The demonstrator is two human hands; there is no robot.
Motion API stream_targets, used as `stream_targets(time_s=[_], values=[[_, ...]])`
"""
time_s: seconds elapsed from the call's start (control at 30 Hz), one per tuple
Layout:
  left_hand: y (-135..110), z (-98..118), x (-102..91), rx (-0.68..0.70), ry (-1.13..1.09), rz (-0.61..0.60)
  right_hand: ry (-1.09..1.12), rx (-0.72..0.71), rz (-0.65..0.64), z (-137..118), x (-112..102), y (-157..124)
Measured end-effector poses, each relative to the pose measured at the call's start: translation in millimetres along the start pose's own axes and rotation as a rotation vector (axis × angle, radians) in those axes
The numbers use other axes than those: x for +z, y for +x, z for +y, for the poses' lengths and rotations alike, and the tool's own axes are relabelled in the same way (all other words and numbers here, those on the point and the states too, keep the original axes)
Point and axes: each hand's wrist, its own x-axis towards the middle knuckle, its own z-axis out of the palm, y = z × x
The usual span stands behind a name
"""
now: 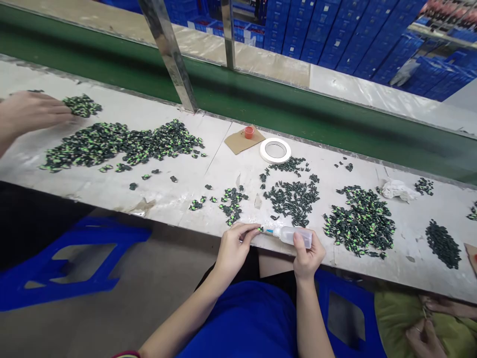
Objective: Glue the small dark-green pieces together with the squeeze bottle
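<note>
Nearest us at the surface (156,199) edge, the right hand (306,256) grips a glue bottle (292,235), nozzle aimed left at the tiny part (260,229) pinched steady by the left hand (234,248).

My left hand (234,246) hides most of the tiny part (260,229) I pinch; its shape is too small to tell. A co-worker's hand (28,113) is cut off at the left edge.
</note>
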Motion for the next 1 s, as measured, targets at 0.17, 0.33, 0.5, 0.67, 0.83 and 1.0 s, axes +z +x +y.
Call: stream_targets(time_s=[0.17, 0.33, 0.5, 0.67, 0.83, 1.0], values=[[0.2, 0.2, 0.4, -0.021, -0.021, -0.012, -0.006, 0.000, -0.019, 2.2, -0.2, 1.9], [-0.2, 1.3, 0.0, -0.051, -0.020, -0.018, -0.045, -0.083, -0.037, 8.7, -2.1, 5.2], [-0.3, -0.7, -0.1, -0.043, -0.023, -0.013, -0.040, -0.100, -0.043, 9.5, -2.8, 6.2], [0.1, -1.2, 0.2, -0.027, -0.029, -0.008, -0.033, -0.088, -0.045, 6.8, -2.1, 6.3], [0.6, -0.9, -0.1, -0.007, -0.033, -0.010, -0.037, -0.070, -0.042, 6.8, -1.8, 6.4], [0.6, -1.8, -0.2, -0.014, -0.032, -0.005, -0.021, -0.086, -0.043, 7.4, -1.3, 6.8]])
